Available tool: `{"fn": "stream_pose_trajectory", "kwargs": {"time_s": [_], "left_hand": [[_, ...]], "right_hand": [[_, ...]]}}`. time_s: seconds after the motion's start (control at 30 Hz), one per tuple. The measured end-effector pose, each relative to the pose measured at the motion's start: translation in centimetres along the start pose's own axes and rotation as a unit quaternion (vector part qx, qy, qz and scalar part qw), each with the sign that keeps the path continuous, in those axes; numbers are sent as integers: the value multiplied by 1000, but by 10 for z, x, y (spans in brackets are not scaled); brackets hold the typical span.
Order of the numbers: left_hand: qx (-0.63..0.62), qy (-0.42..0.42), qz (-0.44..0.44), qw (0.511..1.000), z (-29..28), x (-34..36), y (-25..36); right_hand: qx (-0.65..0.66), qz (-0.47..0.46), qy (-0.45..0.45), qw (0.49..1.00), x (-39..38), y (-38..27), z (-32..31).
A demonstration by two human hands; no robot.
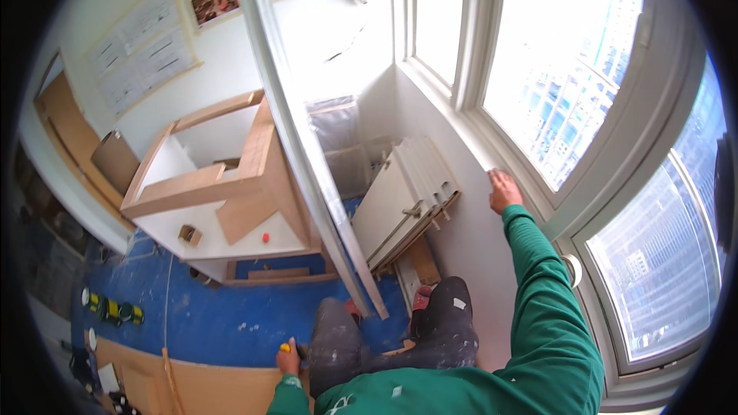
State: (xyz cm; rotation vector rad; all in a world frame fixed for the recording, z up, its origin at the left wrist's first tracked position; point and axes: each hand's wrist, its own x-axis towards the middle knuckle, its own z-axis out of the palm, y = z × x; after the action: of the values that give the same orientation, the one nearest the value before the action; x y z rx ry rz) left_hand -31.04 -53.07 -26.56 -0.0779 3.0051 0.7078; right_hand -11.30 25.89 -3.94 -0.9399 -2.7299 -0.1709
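My right hand (504, 190) lies on the white window sill (478, 138), fingers stretched out and holding nothing. Low beside my left thigh, my left hand (289, 359) is closed round a small tool with a yellow handle (285, 347); the rest of the tool is mostly hidden, so its kind cannot be made out. Between my knees and the far wall stands an upright metal stud (307, 138). Right of the stud, several white panels (400, 192) lean against the low wall under the window.
An unfinished wooden cabinet (257, 161) stands left of the stud, with a small cardboard box (189, 235) and a red object (266, 237) on it. Blue sheeting (207, 315) covers the floor. Green-and-yellow cans (111, 308) stand at left, and a wooden board (223, 384) lies nearer me.
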Motion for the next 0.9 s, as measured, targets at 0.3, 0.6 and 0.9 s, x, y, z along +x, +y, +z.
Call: {"fn": "stream_pose_trajectory", "kwargs": {"time_s": [0.3, 0.6, 0.9], "left_hand": [[-190, 14, 90, 978, 22, -13, 23], [25, -45, 53, 997, 16, -17, 15], [-9, -83, 12, 996, 30, -8, 13]], "right_hand": [[-77, -2, 3, 997, -3, 8, -10], [-20, 5, -24, 1000, -1, -9, -17], [-33, -14, -26, 999, -10, 9, -10]]}}
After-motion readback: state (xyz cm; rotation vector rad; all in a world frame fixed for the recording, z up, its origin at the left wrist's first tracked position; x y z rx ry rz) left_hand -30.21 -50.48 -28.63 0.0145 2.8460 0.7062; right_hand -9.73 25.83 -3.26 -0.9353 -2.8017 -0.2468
